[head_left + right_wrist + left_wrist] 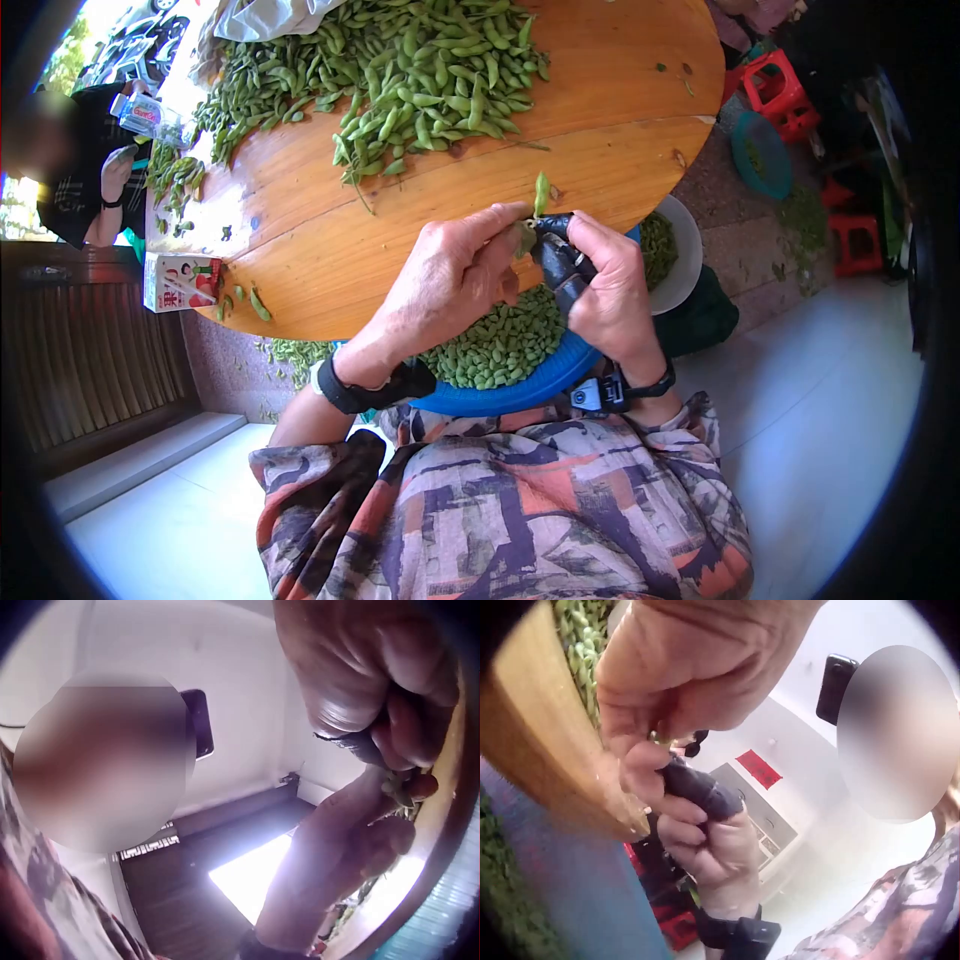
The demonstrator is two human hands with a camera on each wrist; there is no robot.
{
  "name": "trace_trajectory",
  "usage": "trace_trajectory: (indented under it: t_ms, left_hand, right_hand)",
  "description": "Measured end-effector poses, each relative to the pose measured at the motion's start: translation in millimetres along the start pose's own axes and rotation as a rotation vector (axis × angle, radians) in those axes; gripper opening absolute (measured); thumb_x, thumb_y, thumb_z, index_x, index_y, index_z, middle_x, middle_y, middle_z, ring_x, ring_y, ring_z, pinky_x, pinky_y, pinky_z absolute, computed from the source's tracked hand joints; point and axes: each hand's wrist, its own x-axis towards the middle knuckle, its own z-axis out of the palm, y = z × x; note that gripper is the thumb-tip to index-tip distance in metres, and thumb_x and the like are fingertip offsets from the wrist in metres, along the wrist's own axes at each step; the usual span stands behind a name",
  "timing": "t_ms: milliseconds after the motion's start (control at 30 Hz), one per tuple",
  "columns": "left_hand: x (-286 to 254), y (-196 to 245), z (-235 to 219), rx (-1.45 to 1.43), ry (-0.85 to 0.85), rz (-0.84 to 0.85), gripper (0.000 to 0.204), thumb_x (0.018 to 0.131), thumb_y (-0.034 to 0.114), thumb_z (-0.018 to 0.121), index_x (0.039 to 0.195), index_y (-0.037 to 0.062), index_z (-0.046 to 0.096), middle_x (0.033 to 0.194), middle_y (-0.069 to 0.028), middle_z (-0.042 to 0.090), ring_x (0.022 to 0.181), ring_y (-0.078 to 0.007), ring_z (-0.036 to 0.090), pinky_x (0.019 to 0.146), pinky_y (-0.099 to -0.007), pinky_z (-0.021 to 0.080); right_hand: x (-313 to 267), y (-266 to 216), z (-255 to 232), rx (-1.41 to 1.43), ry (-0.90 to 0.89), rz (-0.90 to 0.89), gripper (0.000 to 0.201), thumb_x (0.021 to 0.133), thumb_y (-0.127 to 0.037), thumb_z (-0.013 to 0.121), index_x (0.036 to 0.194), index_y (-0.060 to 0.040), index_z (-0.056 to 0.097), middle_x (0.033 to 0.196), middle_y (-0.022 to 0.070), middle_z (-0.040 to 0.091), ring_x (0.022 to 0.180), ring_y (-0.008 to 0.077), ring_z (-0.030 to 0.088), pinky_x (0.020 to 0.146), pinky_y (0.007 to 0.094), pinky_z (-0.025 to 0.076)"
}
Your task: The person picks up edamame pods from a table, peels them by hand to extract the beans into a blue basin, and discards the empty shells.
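Both hands meet just over the table edge, above a blue basket (560, 385) of shelled green soybeans (500, 345). A bright green soybean pod (541, 193) sticks up between their fingertips. My left hand (455, 265) pinches pod material from the left, its fingers pointing right. The right hand (612, 290) wears black coverings (562, 275) on thumb and forefinger, which pinch at the pod's lower end. In the right wrist view, a split-looking pod (401, 789) shows at the left hand's fingertips. The fingers partly hide the contact.
A big heap of soybean pods (430, 85) covers the far part of the wooden table (620, 80). To the right stand a white bowl (685, 250) of pods or husks, a teal basin (760, 155) and red stools (780, 90). Another person (85, 180) sits at left, near a carton (180, 282).
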Motion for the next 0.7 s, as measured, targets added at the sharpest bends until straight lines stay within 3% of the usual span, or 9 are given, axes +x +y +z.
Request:
trace_trajectory:
  t_ms: [33, 67, 100, 167, 233, 400, 633, 700]
  left_hand:
    - [1, -4, 5, 0.0, 0.001, 0.0, 0.028, 0.097, 0.008, 0.052, 0.122, -0.0039, 0.058, 0.069, -0.0097, 0.062, 0.06, -0.0182, 0.065, 0.057, -0.0316, 0.051]
    - [2, -13, 12, -0.187, 0.069, -0.005, 0.029, 0.098, 0.009, 0.051, 0.122, -0.0044, 0.059, 0.071, -0.0056, 0.061, 0.061, -0.0127, 0.06, 0.057, -0.0279, 0.05]
    - [2, -17, 18, -0.374, 0.138, -0.011, 0.03, 0.099, 0.01, 0.05, 0.123, -0.0049, 0.059, 0.073, -0.0015, 0.06, 0.061, -0.0072, 0.056, 0.056, -0.0242, 0.049]
    - [0, -18, 28, -0.366, 0.191, -0.021, 0.029, 0.098, 0.009, 0.049, 0.121, -0.0046, 0.061, 0.081, 0.0, 0.061, 0.064, -0.0053, 0.051, 0.058, -0.0207, 0.047]
    - [3, -25, 42, -0.491, 0.37, 0.108, 0.031, 0.097, 0.008, 0.048, 0.122, -0.0042, 0.062, 0.077, 0.0043, 0.056, 0.063, -0.0013, 0.046, 0.054, -0.0168, 0.037]
    - [6, -28, 59, -0.621, 0.454, 0.116, 0.035, 0.094, 0.005, 0.043, 0.12, -0.0032, 0.064, 0.087, 0.0012, 0.06, 0.069, -0.0026, 0.048, 0.062, -0.0178, 0.044]
    - [12, -28, 58, -0.571, 0.429, 0.19, 0.034, 0.092, 0.004, 0.041, 0.115, -0.0018, 0.066, 0.091, -0.0017, 0.062, 0.072, -0.0044, 0.052, 0.063, -0.0193, 0.045]
    - [14, -35, 56, -0.217, 0.486, 0.493, 0.033, 0.092, 0.006, 0.043, 0.117, -0.0017, 0.063, 0.092, -0.0019, 0.063, 0.071, -0.0057, 0.054, 0.063, -0.02, 0.046]
  right_hand:
    - [0, -2, 7, -0.123, 0.117, -0.106, 0.019, 0.075, 0.004, 0.056, 0.093, 0.0026, 0.059, 0.076, 0.0187, 0.053, 0.072, 0.0377, 0.058, 0.064, 0.0403, 0.047]
    - [-2, -5, 12, -0.211, 0.144, -0.131, 0.022, 0.074, 0.003, 0.058, 0.096, 0.0021, 0.058, 0.082, 0.0206, 0.055, 0.077, 0.0428, 0.058, 0.065, 0.0458, 0.048]
    - [-4, -7, 19, -0.251, 0.177, -0.149, 0.026, 0.073, 0.003, 0.06, 0.099, 0.0029, 0.058, 0.087, 0.0201, 0.054, 0.077, 0.042, 0.058, 0.066, 0.0461, 0.048]
    - [-4, -10, 32, -0.256, 0.28, -0.168, 0.022, 0.072, 0.003, 0.064, 0.094, 0.0033, 0.058, 0.083, 0.0195, 0.053, 0.073, 0.0405, 0.057, 0.063, 0.0427, 0.047]
    - [-6, -7, 35, -0.273, 0.268, -0.189, 0.028, 0.07, 0.004, 0.063, 0.097, 0.0035, 0.057, 0.086, 0.0196, 0.051, 0.076, 0.041, 0.057, 0.064, 0.0439, 0.048]
    - [-9, -5, 37, -0.286, 0.265, -0.211, 0.037, 0.064, 0.004, 0.064, 0.1, 0.0038, 0.056, 0.089, 0.0189, 0.047, 0.076, 0.0402, 0.056, 0.063, 0.0444, 0.049]
    - [-7, -3, 38, -0.299, 0.332, -0.261, 0.033, 0.065, 0.003, 0.063, 0.097, 0.0034, 0.057, 0.09, 0.0187, 0.049, 0.076, 0.0393, 0.058, 0.063, 0.0436, 0.049]
    - [-4, -2, 36, -0.3, 0.361, -0.297, 0.031, 0.066, 0.003, 0.062, 0.096, 0.003, 0.057, 0.089, 0.0189, 0.05, 0.076, 0.0398, 0.058, 0.062, 0.0437, 0.049]
